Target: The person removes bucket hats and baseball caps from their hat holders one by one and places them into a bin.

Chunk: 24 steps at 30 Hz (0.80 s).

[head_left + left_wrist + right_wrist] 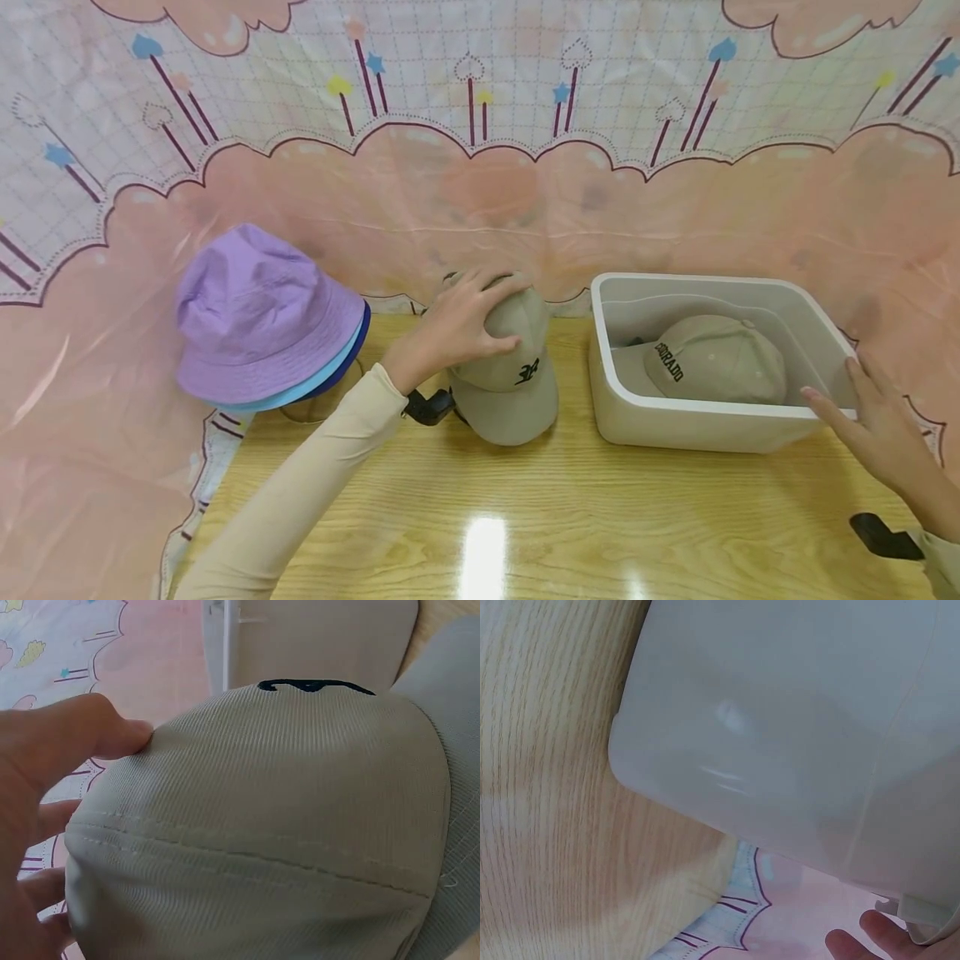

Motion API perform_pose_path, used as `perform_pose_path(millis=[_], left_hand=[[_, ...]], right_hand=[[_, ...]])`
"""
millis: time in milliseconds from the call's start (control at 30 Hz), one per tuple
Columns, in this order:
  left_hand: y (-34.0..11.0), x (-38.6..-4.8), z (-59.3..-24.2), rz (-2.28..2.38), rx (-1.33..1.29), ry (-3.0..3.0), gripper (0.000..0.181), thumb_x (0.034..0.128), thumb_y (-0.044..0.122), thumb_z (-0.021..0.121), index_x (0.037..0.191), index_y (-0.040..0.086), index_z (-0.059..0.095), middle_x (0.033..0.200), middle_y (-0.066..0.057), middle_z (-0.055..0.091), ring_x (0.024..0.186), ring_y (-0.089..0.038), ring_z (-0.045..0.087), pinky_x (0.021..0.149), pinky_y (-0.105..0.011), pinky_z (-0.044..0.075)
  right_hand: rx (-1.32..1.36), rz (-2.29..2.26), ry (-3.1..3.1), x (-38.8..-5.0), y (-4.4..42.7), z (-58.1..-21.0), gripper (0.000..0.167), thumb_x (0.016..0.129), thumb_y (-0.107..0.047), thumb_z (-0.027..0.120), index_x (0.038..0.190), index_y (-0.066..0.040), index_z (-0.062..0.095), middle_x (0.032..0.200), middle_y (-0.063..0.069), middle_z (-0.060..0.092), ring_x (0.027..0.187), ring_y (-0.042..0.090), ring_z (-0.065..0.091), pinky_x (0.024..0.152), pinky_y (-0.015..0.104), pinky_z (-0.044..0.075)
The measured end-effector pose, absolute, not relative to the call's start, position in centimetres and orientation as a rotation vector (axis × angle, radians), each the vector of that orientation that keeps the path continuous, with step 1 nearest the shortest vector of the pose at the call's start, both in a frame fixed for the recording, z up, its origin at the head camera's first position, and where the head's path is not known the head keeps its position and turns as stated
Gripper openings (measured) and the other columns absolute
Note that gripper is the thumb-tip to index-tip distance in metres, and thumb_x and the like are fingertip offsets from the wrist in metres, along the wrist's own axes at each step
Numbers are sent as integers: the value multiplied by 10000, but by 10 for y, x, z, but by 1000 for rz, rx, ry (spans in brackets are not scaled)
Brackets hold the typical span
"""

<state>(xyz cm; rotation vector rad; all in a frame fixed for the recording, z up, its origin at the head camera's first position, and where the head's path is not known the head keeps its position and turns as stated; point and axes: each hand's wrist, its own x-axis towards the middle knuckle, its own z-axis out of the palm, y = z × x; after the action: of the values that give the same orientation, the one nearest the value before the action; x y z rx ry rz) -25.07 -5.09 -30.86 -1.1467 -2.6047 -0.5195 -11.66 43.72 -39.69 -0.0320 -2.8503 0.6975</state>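
My left hand (474, 321) curves over the crown of a beige baseball cap (504, 417) with a dark embroidered mark on its front. In the left wrist view, the thumb (127, 737) presses the crown of that cap (262, 795) while the other fingers lie along its far side. My right hand (881, 425) holds the right end of a white plastic bin (697, 425), thumb over the rim. Fingertips (847, 945) show outside the bin wall (780, 735) in the right wrist view. Inside the bin lies another beige cap (720, 358) with dark lettering, brim to the left.
Left of the cap, a stack of bucket hats has a purple hat (262, 317) on top, with light blue and dark blue brims beneath. All stand on a wood-grain table (585, 508). A patterned pink and white cloth (525, 192) hangs behind.
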Motion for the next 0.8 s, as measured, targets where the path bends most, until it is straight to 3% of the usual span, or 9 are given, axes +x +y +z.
perform_pose_path(millis=[467, 800], left_hand=[[-55, -257, -297, -607, -1279, -2620, 546, 762, 337, 790, 1249, 167, 612, 1311, -88, 471, 1195, -249, 434, 916, -387, 442], [-54, -268, -292, -718, -1297, -2614, 433, 717, 218, 830, 1092, 130, 633, 1220, -54, 538, 1081, -231, 520, 918, -367, 418]], right_hand=[[-26, 683, -2828, -116, 435, -400, 805, 964, -320, 494, 1464, 74, 1, 1525, 263, -111, 1323, 571, -42, 976, 720, -28], [25, 745, -2866, -116, 441, -397, 864, 958, -319, 500, 1456, 66, -91, 1507, 274, -162, 1320, 565, -87, 982, 705, -46]])
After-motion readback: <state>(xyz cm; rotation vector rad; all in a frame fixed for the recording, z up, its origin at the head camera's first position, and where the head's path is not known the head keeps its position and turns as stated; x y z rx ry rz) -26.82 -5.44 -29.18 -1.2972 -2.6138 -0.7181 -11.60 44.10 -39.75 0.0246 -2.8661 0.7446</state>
